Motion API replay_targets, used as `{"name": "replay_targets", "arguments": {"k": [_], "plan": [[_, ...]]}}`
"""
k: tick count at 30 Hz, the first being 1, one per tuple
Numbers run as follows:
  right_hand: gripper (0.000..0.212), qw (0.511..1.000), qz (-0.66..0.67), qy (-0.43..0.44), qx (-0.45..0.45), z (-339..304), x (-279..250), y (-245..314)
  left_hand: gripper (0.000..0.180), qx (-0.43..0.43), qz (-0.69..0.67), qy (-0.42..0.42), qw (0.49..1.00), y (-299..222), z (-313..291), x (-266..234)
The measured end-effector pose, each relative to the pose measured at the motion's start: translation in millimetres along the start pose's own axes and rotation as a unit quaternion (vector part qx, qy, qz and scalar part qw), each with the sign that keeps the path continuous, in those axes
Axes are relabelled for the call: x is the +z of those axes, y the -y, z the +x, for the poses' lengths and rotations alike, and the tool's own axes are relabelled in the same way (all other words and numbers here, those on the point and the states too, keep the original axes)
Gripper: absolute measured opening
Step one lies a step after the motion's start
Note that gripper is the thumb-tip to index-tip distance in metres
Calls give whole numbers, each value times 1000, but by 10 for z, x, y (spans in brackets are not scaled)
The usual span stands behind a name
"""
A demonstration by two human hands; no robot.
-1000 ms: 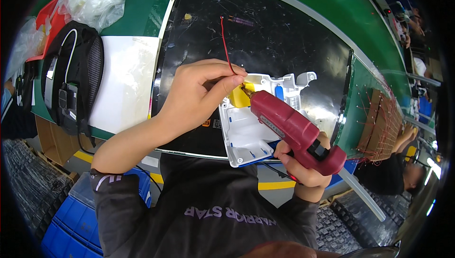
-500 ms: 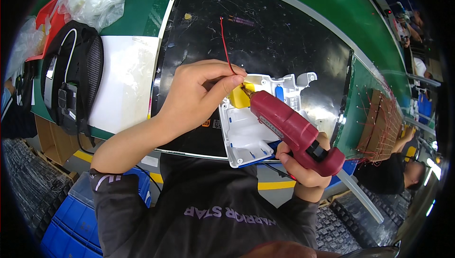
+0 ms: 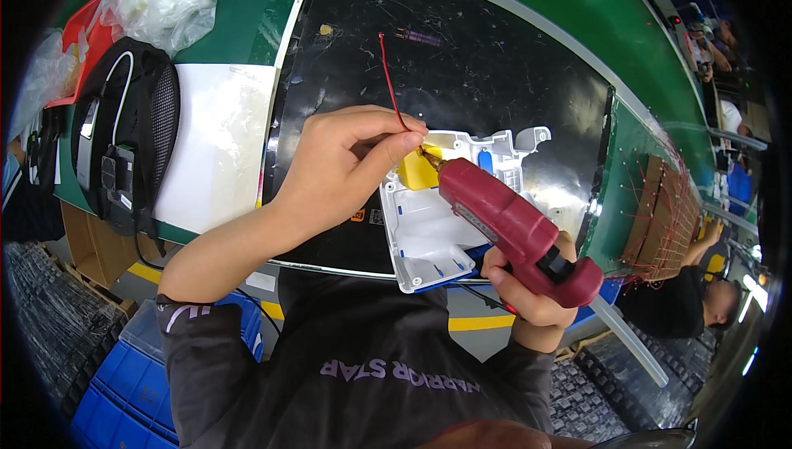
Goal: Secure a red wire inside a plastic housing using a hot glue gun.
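Note:
Between thumb and forefinger, my left hand (image 3: 351, 156) pinches a thin red wire (image 3: 389, 77), whose free end sticks up and away from me. My right hand (image 3: 532, 288) is wrapped round a dark red hot glue gun (image 3: 499, 210), with a translucent glue stick (image 3: 631, 342) jutting from its back. The gun's nozzle (image 3: 431, 158) points at the yellow part (image 3: 418, 172) beside my left fingertips. That yellow part sits in a white plastic housing half (image 3: 425, 230) with small blue bits, lying at the front edge of the black mat. My fingertips hide the wire's lower end.
On the black work mat (image 3: 355, 77) lie a purple cylindrical piece (image 3: 421, 37) and a yellowish lump (image 3: 326, 30). A black mesh bag (image 3: 136, 135) and white sheet (image 3: 219, 144) are at left. Cardboard with many red wires (image 3: 660, 218) stands right. A person (image 3: 685, 300) is beyond it.
The glue gun has shifted very slightly right, its nozzle a little away from my left fingertips. The wire's free end has tipped slightly left. My left hand has barely moved.

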State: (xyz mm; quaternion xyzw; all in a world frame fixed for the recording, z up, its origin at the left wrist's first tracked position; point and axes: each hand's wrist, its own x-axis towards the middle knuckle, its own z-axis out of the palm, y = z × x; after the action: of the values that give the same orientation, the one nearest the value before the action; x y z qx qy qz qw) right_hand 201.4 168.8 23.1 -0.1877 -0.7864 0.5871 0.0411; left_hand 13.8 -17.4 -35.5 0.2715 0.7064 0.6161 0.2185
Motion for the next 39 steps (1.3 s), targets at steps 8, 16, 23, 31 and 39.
{"name": "replay_targets", "arguments": {"k": [8, 16, 23, 31, 39], "plan": [[25, 989, 128, 44, -53, 72, -75, -42, 18, -36, -9, 24, 999, -35, 2, -4], [29, 955, 296, 11, 3, 54, -38, 4, 17, -40, -17, 28, 999, -53, 5, -9], [34, 956, 293, 3, 11, 28, -88, -82, 16, -42, -51, 39, 997, -37, 3, -1], [33, 949, 313, -13, 29, -13, -112, -94, 11, 6, -68, 54, 996, -34, 10, -11], [33, 932, 359, 36, 31, 1, -193, -168, 11, 3, -80, 61, 995, -30, 16, -9]]}}
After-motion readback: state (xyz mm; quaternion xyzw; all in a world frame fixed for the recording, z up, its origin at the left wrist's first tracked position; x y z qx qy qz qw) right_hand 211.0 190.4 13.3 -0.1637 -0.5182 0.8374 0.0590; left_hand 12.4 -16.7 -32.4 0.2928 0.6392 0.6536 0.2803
